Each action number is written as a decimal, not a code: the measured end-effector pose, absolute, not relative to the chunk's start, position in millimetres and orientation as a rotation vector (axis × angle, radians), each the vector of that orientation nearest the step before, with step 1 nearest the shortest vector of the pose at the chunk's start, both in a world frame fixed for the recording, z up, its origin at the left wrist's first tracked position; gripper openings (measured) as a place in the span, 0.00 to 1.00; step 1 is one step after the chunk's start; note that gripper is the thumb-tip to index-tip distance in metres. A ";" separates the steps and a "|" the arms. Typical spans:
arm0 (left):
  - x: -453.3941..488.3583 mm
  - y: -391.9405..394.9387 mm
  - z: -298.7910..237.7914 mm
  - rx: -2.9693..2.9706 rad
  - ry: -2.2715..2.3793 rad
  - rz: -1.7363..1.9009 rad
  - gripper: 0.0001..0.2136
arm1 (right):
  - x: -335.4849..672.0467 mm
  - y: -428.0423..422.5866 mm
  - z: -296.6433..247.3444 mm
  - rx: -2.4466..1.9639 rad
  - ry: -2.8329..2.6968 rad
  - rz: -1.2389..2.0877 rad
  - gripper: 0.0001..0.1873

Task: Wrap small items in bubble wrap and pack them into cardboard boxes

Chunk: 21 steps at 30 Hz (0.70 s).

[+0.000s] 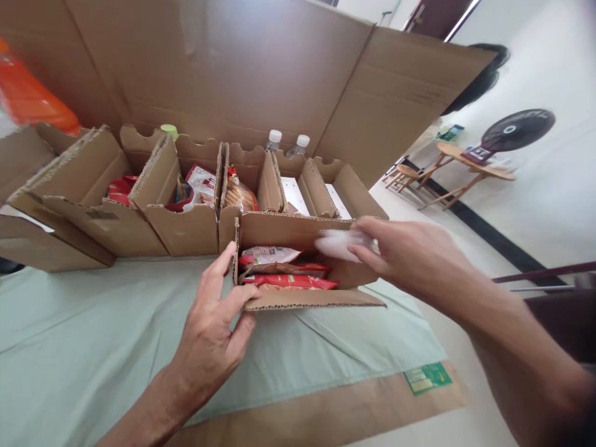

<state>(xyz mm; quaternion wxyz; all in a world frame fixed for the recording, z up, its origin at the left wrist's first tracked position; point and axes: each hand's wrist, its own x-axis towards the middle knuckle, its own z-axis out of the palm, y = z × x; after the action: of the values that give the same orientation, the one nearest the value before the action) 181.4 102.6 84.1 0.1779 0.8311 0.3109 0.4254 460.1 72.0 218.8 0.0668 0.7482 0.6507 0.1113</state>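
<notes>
A small open cardboard box (pixel 298 233) sits on the pale green cloth (pixel 93 347), holding red and white snack packets (pixel 288 280). My left hand (pixel 214 335) grips the box's front left corner, thumb on the flap and fingers on the side wall. My right hand (pixel 400 251) hovers over the box's right side, its fingers pinched on a small white packet (pixel 338 243) that looks blurred.
Behind stand several more cardboard trays (pixel 181 226) with snacks, two water bottles (pixel 286 144) and a green-capped one (pixel 169 131), backed by a tall cardboard wall (pixel 242 68). An orange object (pixel 32 99) is at far left. A wooden table and fan (pixel 507 133) stand at right.
</notes>
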 end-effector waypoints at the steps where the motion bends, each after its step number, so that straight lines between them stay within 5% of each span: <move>1: 182.3 99.9 80.8 2.320 0.874 1.207 0.11 | 455.1 86.9 213.6 2.132 1.909 0.306 0.06; 11: 182.3 95.9 74.4 2.223 0.869 1.217 0.13 | 448.2 130.5 156.5 1.778 2.030 -0.131 0.14; 18: 172.0 88.1 60.5 1.859 1.007 1.240 0.42 | 490.0 11.7 188.1 2.849 2.194 0.462 0.11; 21: 174.0 96.7 44.5 1.704 1.013 1.082 0.43 | 499.6 -17.9 148.1 3.106 2.243 0.078 0.23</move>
<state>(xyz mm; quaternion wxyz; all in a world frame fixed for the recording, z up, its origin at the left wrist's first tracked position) 174.0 96.7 44.5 0.4272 0.6822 0.4053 0.4333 499.6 -17.9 148.1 -0.3385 0.7627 0.5508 0.0192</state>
